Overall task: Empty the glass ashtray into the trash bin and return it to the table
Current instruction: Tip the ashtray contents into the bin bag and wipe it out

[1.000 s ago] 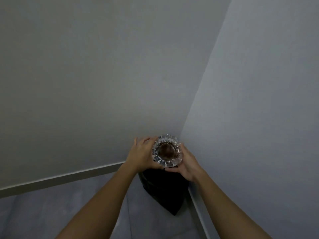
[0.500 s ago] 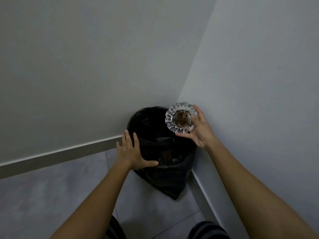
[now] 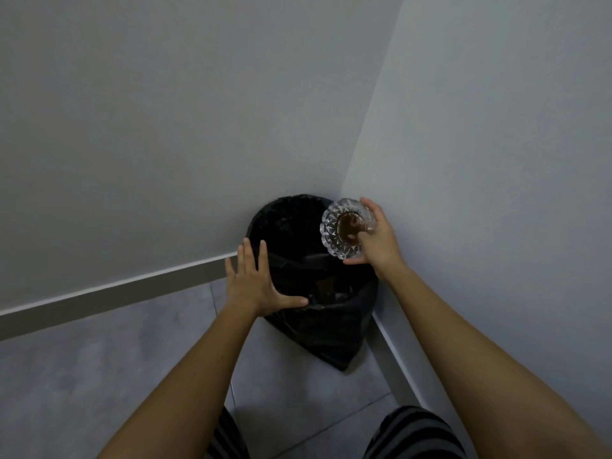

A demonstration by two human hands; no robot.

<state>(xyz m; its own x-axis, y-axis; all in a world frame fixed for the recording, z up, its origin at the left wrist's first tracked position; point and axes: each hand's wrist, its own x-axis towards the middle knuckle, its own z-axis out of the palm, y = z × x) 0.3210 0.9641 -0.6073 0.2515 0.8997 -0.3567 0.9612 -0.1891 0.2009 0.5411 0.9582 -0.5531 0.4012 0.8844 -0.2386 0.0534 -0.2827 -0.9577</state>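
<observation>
The cut-glass ashtray (image 3: 342,228) is tipped on its side over the right part of the trash bin's mouth, its brown-stained bowl facing left. My right hand (image 3: 379,240) grips it by the rim and underside. The trash bin (image 3: 291,226), lined with a black bag, stands on the floor in the corner of two walls, with some dark litter inside. My left hand (image 3: 256,281) is spread flat with fingers apart, resting at the bin's near-left rim and holding nothing.
Grey walls meet in a corner right behind the bin, with a pale skirting board (image 3: 116,293) along the floor. Grey floor tiles (image 3: 99,376) stretch to the left. My striped trouser knees (image 3: 414,435) show at the bottom.
My left hand let go of the ashtray and dropped to the bin's rim. The right hand carried the ashtray over the bin and has tilted it further onto its side.
</observation>
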